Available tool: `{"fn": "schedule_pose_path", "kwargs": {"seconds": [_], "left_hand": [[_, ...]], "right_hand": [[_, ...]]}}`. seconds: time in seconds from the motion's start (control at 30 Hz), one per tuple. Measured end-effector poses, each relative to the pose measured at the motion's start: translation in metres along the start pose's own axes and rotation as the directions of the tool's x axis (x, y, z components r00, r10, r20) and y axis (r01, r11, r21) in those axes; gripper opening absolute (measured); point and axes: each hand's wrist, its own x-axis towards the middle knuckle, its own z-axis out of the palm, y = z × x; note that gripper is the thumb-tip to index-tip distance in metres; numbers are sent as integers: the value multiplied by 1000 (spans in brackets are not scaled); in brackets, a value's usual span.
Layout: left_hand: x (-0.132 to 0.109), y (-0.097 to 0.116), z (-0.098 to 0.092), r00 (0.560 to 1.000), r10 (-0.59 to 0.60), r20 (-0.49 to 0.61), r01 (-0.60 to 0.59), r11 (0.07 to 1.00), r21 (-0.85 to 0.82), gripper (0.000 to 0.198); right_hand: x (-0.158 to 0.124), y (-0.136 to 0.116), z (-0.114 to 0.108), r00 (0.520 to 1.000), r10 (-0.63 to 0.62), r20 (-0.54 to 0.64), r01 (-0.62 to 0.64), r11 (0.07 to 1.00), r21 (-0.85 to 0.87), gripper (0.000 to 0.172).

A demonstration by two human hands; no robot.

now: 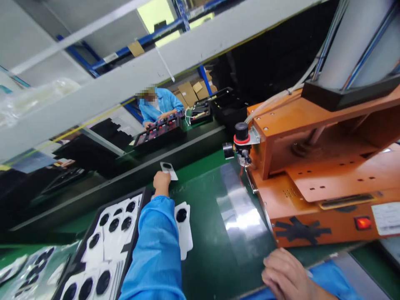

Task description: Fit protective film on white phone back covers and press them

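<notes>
My left hand (161, 183) reaches far forward, its fingers closed on a thin white panel with a black round disc (168, 166) near the dark conveyor edge. Below that forearm lies a small overlapping stack of similar white panels (186, 235), the top one showing its black disc. My right hand (287, 271) rests by the table's front edge at the lower right, fingers loosely bent with nothing visible in them. Left of my blue sleeve (159, 250) stands a black tray (144, 200) filled with several of the same white panels.
An orange press machine (268, 200) with a lit red switch (363, 223) and a black pressure knob (241, 131) stands on the right. A clear sheet (229, 204) lies on the green tabletop (206, 250). Bagged panels (34, 271) lie lower left. Across the line, a person in blue (165, 100) works at a tray.
</notes>
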Motion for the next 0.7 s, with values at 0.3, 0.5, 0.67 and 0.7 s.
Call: {"fn": "schedule_pose_path", "kwargs": {"seconds": [0.3, 0.5, 0.67, 0.7], "left_hand": [[-232, 73, -63, 951, -263, 165, 289, 944, -161, 40], [-374, 140, -76, 861, -374, 344, 476, 832, -286, 46], [-387, 148, -80, 895, -238, 378, 290, 953, -87, 70], [-387, 144, -81, 926, -185, 328, 208, 978, -34, 71]], "right_hand": [[2, -9, -1, 990, 140, 32, -144, 960, 240, 16], [62, -32, 8, 835, 478, 271, -548, 684, 481, 11], [100, -8, 43, 691, 535, 486, -721, 553, 417, 16], [103, -1, 48, 684, 535, 495, -726, 561, 398, 16]]}}
